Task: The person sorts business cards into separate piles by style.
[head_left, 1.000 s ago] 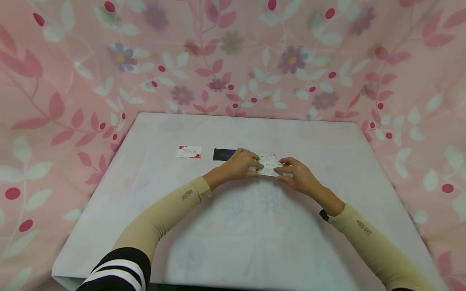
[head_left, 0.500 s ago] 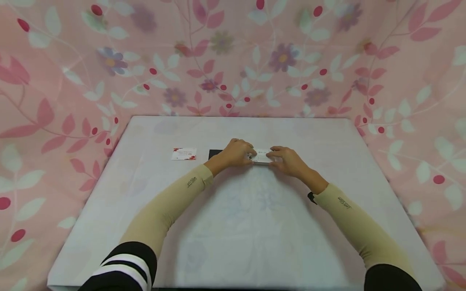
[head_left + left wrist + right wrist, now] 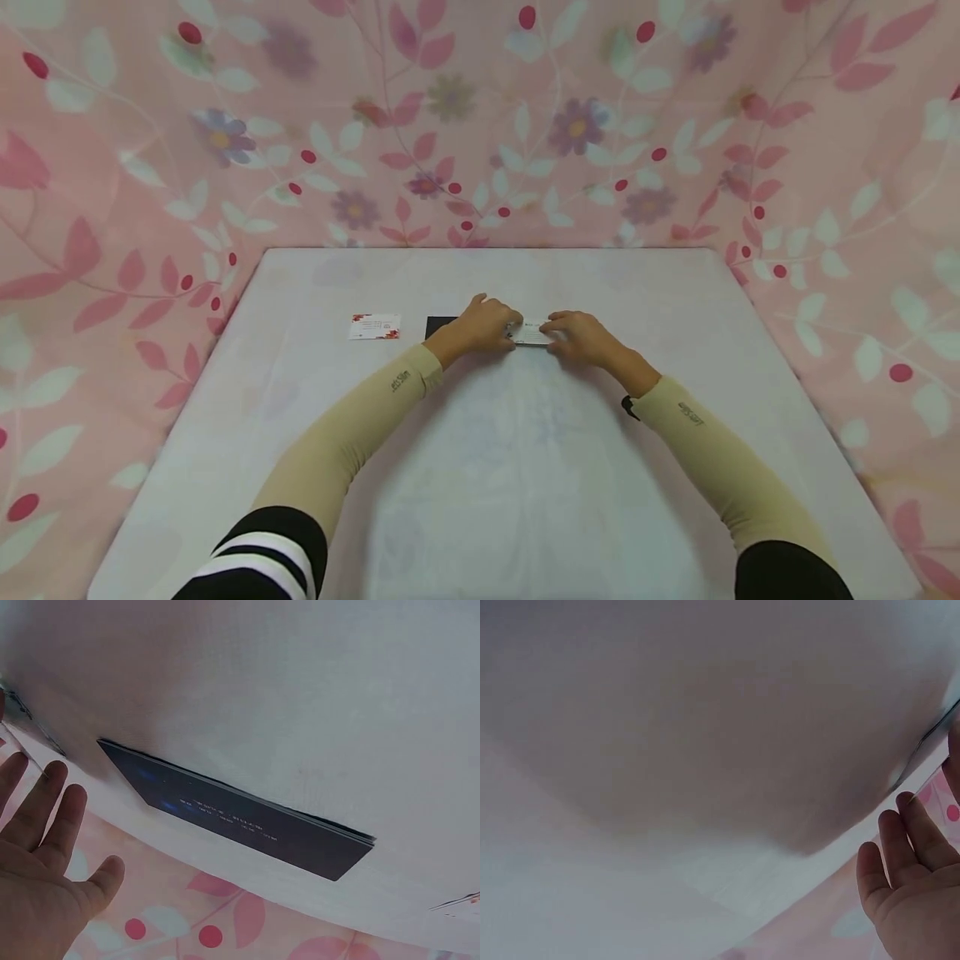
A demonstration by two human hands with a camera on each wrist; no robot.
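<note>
A white business card spans the gap between my two hands in the head view. My left hand pinches its left end and my right hand pinches its right end. Under the held card, a white card or small stack with dark marks lies on the table, seen at the left of the left wrist view. A dark business card stack with small pale print lies beside my left hand, partly covered by it in the head view.
Farther left lies a white business card with red floral corners. All rests on a white-covered table, with a pink floral cloth hanging behind and at the sides.
Both hands have carried the held white card away from me, over the white card behind it, which showed separately a second ago. The camera view has also shifted slightly.
</note>
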